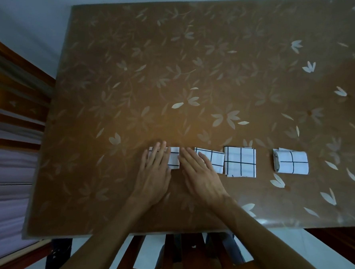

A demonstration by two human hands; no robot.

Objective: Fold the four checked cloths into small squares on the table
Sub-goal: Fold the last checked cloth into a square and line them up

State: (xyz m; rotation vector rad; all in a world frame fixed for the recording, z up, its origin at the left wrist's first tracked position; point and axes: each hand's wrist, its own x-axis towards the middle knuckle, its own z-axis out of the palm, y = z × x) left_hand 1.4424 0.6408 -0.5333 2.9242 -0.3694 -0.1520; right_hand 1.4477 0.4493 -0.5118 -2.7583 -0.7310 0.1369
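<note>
Head view: the left hand (154, 174) lies flat, fingers straight, on the leftmost cloth (174, 159), near the front edge of the tabletop (176, 72). The right hand (199, 175), also flat, covers part of the second cloth (214, 158). The third cloth (240, 162) lies just beside it; the fourth cloth (292, 162) lies apart, further right.

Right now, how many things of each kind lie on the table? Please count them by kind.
Checked cloths, folded: 4 (leftmost cloth, second cloth, third cloth, rightmost cloth)
Hands: 2 (left hand, right hand)
Total: 6
</note>
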